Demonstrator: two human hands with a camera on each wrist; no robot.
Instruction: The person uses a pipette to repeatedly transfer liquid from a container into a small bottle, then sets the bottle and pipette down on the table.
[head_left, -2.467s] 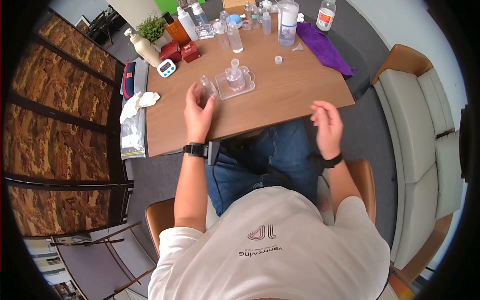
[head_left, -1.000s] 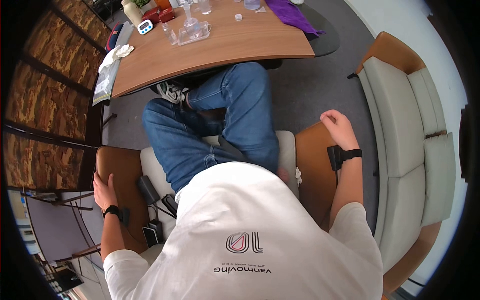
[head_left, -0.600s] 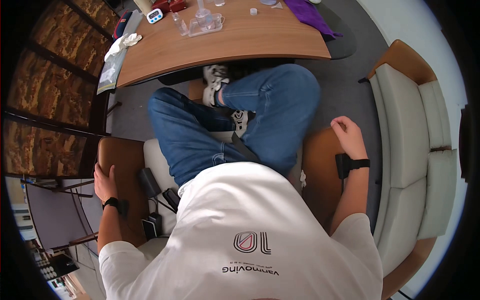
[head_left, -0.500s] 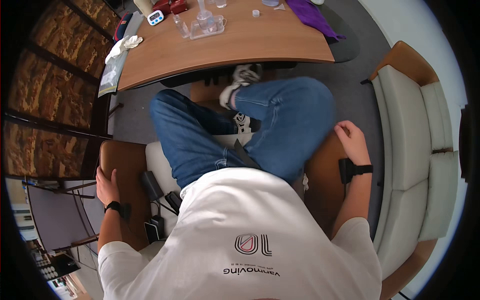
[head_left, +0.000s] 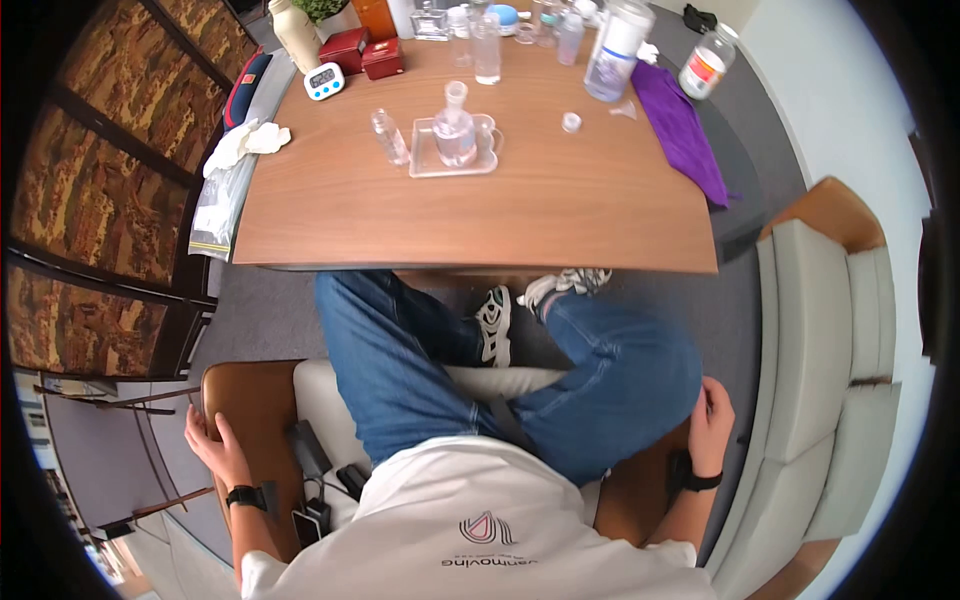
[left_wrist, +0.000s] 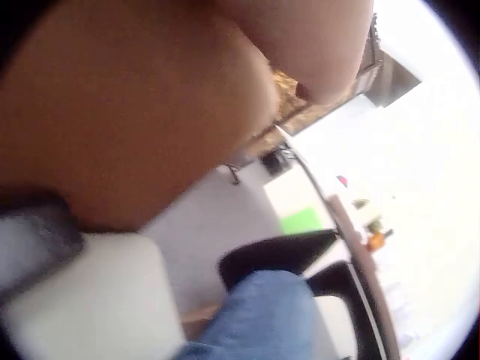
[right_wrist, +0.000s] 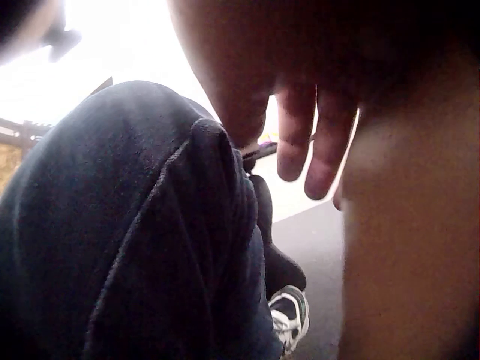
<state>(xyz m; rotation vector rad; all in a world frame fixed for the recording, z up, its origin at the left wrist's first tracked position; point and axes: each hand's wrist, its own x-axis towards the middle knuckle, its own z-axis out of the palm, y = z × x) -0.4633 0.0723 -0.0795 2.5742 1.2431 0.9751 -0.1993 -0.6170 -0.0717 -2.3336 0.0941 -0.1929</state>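
My left hand (head_left: 217,447) rests at the outer edge of the chair's left brown armrest (head_left: 245,400), fingers loosely extended and holding nothing. By the right armrest (head_left: 640,510), my right hand (head_left: 711,427) hangs beside the bent right knee (head_left: 665,360). Its fingers (right_wrist: 330,142) point down in the right wrist view, with nothing in them. Both hands are well away from the wooden table (head_left: 480,225). On it, a clear round bottle with a narrow neck (head_left: 456,147) stands in a clear plastic tray (head_left: 424,168). A small clear bottle (head_left: 390,137) is left of the tray.
A white cap (head_left: 571,122), a timer (head_left: 324,81), red boxes (head_left: 383,59) and a purple cloth (head_left: 680,140) are on the table. Several bottles stand along its back. Black devices with cables (head_left: 310,450) lie on the chair seat. A sofa (head_left: 820,350) stands at the right.
My left hand has left the small bottle and gone back to the armrest; my right hand has lowered to the chair's right side. The right knee has swung outward. The head view has tilted up.
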